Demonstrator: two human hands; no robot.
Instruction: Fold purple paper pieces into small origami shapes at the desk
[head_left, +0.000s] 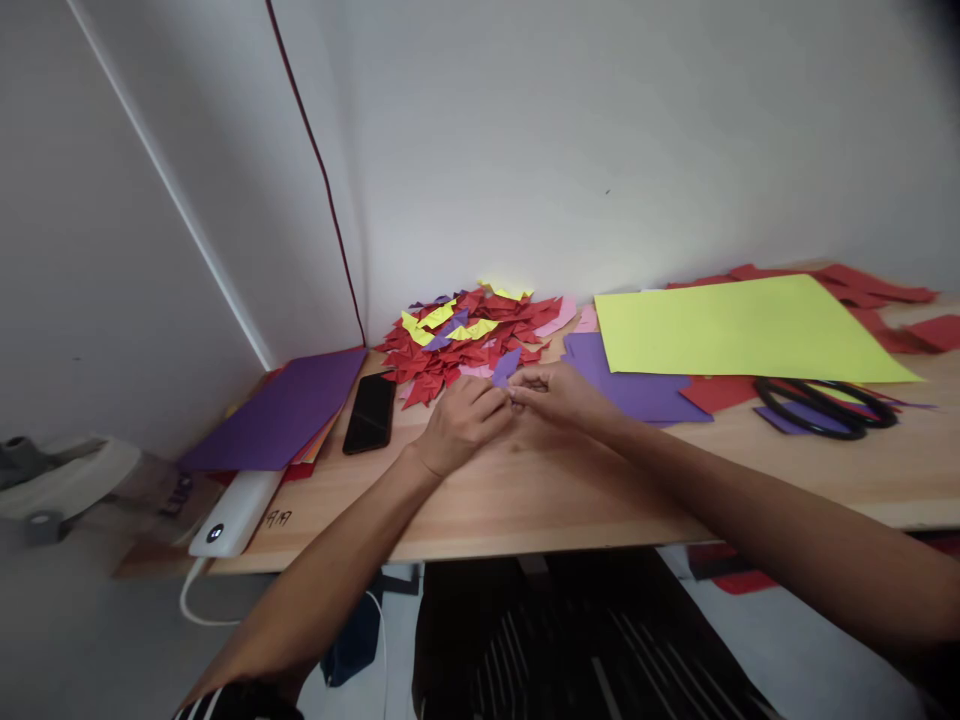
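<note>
A small piece of purple folded paper [506,366] is pinched between my two hands above the wooden table [480,500]. My left hand [465,418] is closed on its lower left side, fingers curled. From the right, my right hand [559,393] pinches the same piece with thumb and forefinger. The paper's lower part is hidden by the fingers. Just beyond my hands lies a heap of folded paper pieces [472,335], mostly red, with some yellow, purple and pink ones. Purple paper sheets [630,385] lie close to the right hand.
A yellow sheet [750,330] covers other paper at right, with black-handled scissors [814,425] in front. Red paper strips [877,285] lie by the wall. On the left are a black phone [370,413], a purple sheet [289,415] on stacked paper and a white power bank [238,515] with a cable.
</note>
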